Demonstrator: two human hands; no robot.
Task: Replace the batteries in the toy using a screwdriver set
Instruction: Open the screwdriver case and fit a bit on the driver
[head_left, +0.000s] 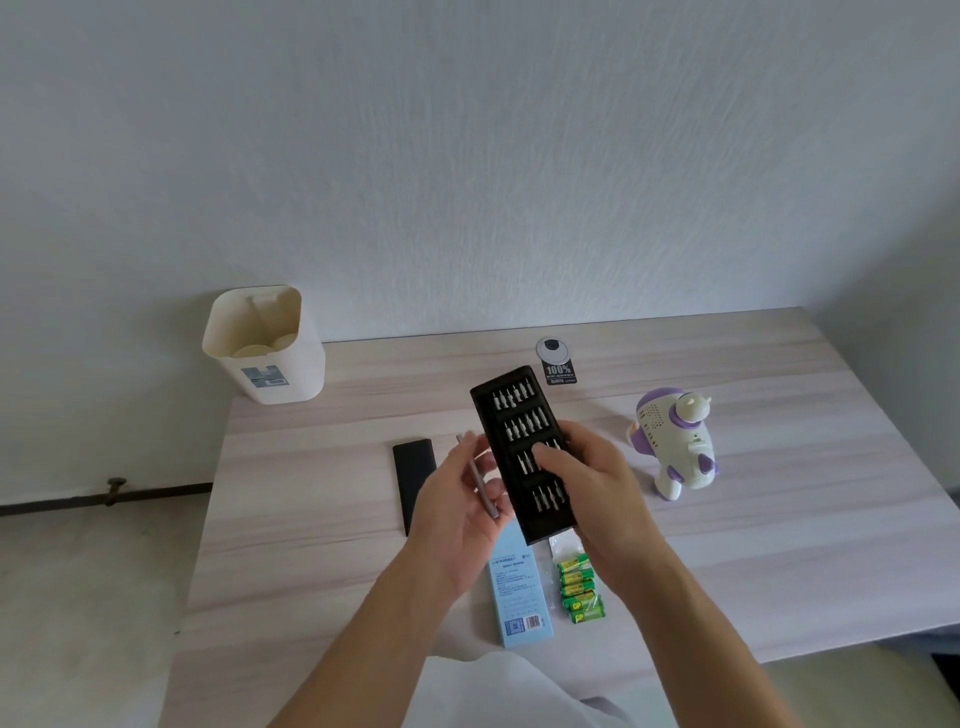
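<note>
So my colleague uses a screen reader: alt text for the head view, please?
Two hands hold a black bit tray above a wooden table: the right hand touches the bits, the left hand holds a grey screwdriver handle. A toy and batteries lie nearby.

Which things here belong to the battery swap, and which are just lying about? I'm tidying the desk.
Belongs to the job:
bit tray
screwdriver handle
batteries
toy
black sleeve

Just lying about:
white bin
blue box
round tag
</note>
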